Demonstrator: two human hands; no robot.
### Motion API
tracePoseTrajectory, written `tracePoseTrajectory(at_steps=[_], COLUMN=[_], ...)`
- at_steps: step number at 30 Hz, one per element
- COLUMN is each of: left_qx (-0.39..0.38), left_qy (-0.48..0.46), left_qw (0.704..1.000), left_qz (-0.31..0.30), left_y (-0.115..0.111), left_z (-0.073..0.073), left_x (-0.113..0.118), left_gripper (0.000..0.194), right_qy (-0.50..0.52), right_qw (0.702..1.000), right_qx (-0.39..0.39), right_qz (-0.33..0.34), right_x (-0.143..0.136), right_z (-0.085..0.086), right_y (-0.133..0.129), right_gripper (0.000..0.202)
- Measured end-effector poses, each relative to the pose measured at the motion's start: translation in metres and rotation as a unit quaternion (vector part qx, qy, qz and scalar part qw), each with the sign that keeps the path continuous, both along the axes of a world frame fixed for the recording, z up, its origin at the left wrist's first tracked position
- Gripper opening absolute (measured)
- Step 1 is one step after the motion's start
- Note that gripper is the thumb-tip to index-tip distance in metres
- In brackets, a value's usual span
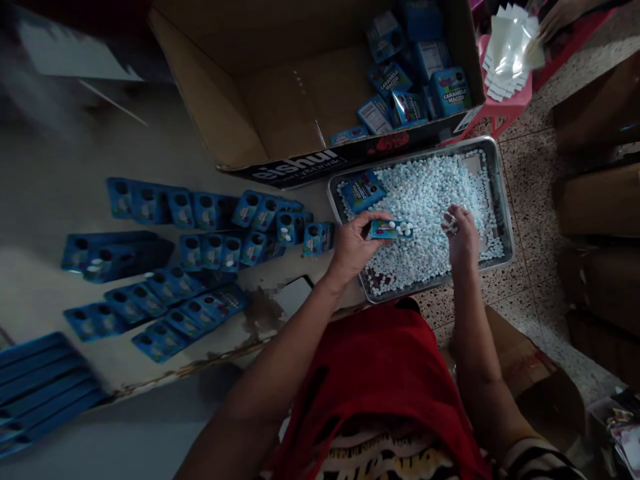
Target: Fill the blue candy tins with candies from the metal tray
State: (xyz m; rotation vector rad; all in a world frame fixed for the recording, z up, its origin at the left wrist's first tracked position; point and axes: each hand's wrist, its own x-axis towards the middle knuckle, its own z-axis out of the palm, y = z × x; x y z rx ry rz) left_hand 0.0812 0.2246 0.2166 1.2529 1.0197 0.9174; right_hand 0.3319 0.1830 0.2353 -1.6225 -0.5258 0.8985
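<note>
My left hand (353, 243) grips a small blue candy box (382, 229) by its near end, over the metal tray (506, 220). Several white candies lie at the box's right end. To its right, my right hand (463, 233) is held above the tray with curled fingers, and a few white candies (450, 227) show in them. Loose pale candies (425, 187) fill most of the tray. Another blue box (363, 191), printed "Caramelo Macizo", lies in the tray's upper left corner.
Rows of blue boxes (213, 250) stand on the table left of the tray. Behind the tray, a large cardboard box (300, 100) holds several blue boxes. Flat blue boxes (45, 387) lie at lower left. Another person's hand (560, 17) touches clear packets (513, 50) on a pink stool.
</note>
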Motion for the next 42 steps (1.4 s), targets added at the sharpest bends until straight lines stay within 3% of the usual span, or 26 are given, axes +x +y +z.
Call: tracePoseTrajectory(at_steps=[2, 6, 11, 14, 16, 17, 19, 21, 24, 27, 30, 36, 39, 42], left_qx=[-0.029, -0.037, -0.01, 0.004, -0.027, -0.049, -0.099, -0.14, -0.158, -0.145, -0.132, -0.113, -0.072, -0.039], left_qy=[-0.037, -0.058, 0.015, 0.055, 0.053, 0.045, 0.015, -0.029, -0.104, -0.154, -0.149, -0.02, 0.029, 0.048], left_qw=[0.999, 0.997, 1.0, 0.998, 0.998, 0.997, 0.994, 0.989, 0.981, 0.977, 0.98, 0.992, 0.996, 0.997], left_qz=[-0.006, -0.018, 0.005, 0.015, 0.022, 0.027, 0.033, 0.037, 0.041, 0.039, 0.027, 0.043, 0.041, 0.038], left_y=[0.001, 0.0, 0.002, 0.004, 0.002, 0.001, -0.004, -0.011, -0.021, -0.028, -0.032, -0.042, -0.045, -0.045], left_z=[-0.007, -0.011, -0.006, -0.004, -0.006, -0.008, -0.012, -0.018, -0.024, -0.028, -0.03, -0.019, -0.006, 0.002], left_x=[0.0, -0.002, -0.026, -0.046, -0.056, -0.06, -0.064, -0.063, -0.056, -0.046, -0.036, -0.013, -0.003, 0.004], left_gripper=[0.036, 0.038, 0.041, 0.045, 0.051, 0.053, 0.058, 0.061, 0.059, 0.052, 0.048, 0.058, 0.052, 0.046], right_qy=[-0.139, -0.359, -0.452, -0.475, -0.448, -0.405, -0.242, -0.021, 0.226, 0.334, 0.367, 0.289, 0.23, 0.195], right_qw=[0.986, 0.912, 0.861, 0.845, 0.867, 0.894, 0.96, 0.994, 0.969, 0.936, 0.919, 0.938, 0.942, 0.951], right_qx=[-0.066, -0.105, -0.109, -0.114, -0.109, -0.1, -0.074, -0.045, -0.003, 0.066, 0.123, 0.147, 0.195, 0.193], right_qz=[0.072, 0.166, 0.205, 0.216, 0.188, 0.165, 0.119, 0.101, 0.103, 0.094, 0.081, 0.125, 0.149, 0.14], right_x=[0.007, -0.008, -0.046, -0.052, -0.048, -0.044, -0.039, -0.037, -0.043, -0.05, -0.053, -0.072, -0.088, -0.097], right_z=[-0.008, -0.022, -0.051, -0.063, -0.063, -0.059, -0.047, -0.029, -0.003, 0.016, 0.029, 0.047, 0.049, 0.042], right_y=[-0.013, -0.032, -0.023, -0.004, 0.007, 0.011, 0.016, 0.017, 0.016, 0.014, 0.013, 0.009, 0.005, 0.004], right_gripper=[0.04, 0.044, 0.062, 0.047, 0.034, 0.031, 0.033, 0.04, 0.045, 0.04, 0.036, 0.048, 0.05, 0.052])
